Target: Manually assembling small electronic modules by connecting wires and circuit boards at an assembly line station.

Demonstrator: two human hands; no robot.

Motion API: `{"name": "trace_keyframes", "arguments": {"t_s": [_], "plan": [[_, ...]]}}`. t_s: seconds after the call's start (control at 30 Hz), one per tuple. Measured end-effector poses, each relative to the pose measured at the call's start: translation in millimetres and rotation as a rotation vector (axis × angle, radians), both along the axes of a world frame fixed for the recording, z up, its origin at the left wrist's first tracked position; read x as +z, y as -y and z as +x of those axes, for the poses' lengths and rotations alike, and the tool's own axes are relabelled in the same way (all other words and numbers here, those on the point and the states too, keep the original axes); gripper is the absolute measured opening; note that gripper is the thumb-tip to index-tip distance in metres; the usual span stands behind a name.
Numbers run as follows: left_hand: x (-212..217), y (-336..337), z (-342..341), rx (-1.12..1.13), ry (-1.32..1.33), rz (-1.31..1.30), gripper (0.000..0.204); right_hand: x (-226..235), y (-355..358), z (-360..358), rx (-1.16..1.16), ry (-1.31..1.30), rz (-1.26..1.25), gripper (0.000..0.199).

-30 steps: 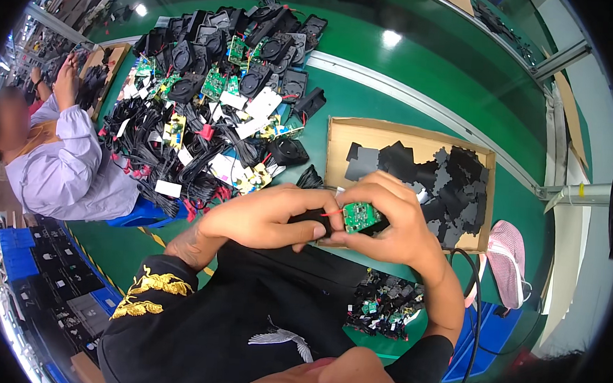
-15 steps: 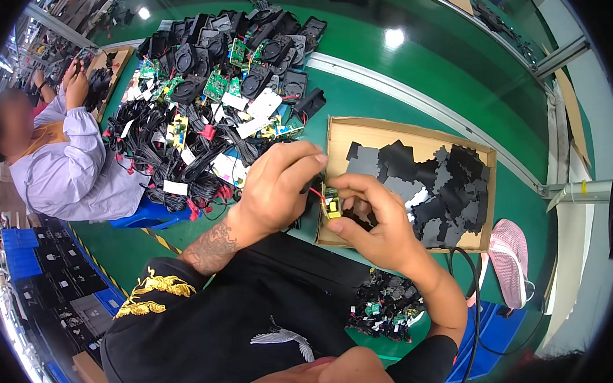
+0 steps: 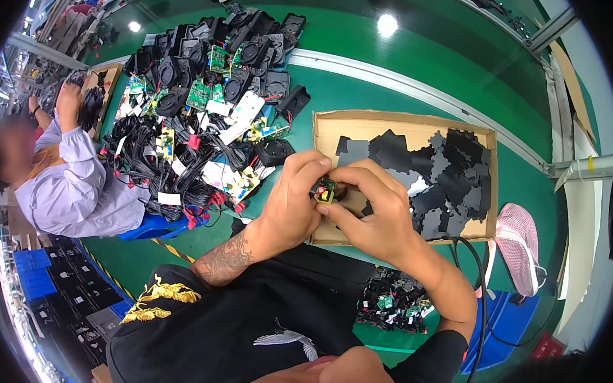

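A small circuit board (image 3: 326,190) with yellow and green parts is held between my two hands, over the left edge of the shallow cardboard box (image 3: 489,182). My right hand (image 3: 379,206) pinches the board between thumb and fingers. From the other side my left hand (image 3: 292,201) closes on a dark part pressed against the board; its shape is mostly covered by the fingers. Thin black sheets (image 3: 430,171), cut in odd outlines, lie loose in the box beside my right hand.
To the left rises a heap of black plastic housings (image 3: 235,89), green boards and black cables (image 3: 183,149). A person (image 3: 76,170) sits beyond it. A pink mesh item (image 3: 517,239) lies right of the box; a black cable (image 3: 480,307) hangs near my right arm.
My hands have come together, and the board has turned and moved up against the left hand's fingers. The red wire seen between them is now mostly hidden. The view has shifted slightly.
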State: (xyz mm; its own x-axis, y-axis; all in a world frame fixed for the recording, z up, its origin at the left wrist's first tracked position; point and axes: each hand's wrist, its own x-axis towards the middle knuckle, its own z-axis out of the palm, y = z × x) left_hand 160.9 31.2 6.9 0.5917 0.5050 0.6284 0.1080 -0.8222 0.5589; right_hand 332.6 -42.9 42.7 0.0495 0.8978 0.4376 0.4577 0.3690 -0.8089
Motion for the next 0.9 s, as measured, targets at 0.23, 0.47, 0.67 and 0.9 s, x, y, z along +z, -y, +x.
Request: {"name": "trace_keyframes", "arguments": {"t_s": [0.23, 0.47, 0.67, 0.9], "plan": [[-7, -6, -2, -0.016, -0.022, 0.009, 0.077, -4, -2, -2, -0.035, -0.122, 0.051, 0.046], [3, -5, 2, -0.008, -0.027, 0.014, 0.080, -3, 1, 3, 0.025, -0.066, 0.092, 0.053], [-2, -2, 2, -0.047, 0.057, -0.002, 0.082, 5, 5, -2, 0.016, -0.094, 0.094, 0.041], [1, -2, 4, -0.053, 0.095, -0.004, 0.082, 3, 8, -3, 0.021, -0.089, 0.063, 0.033]]}}
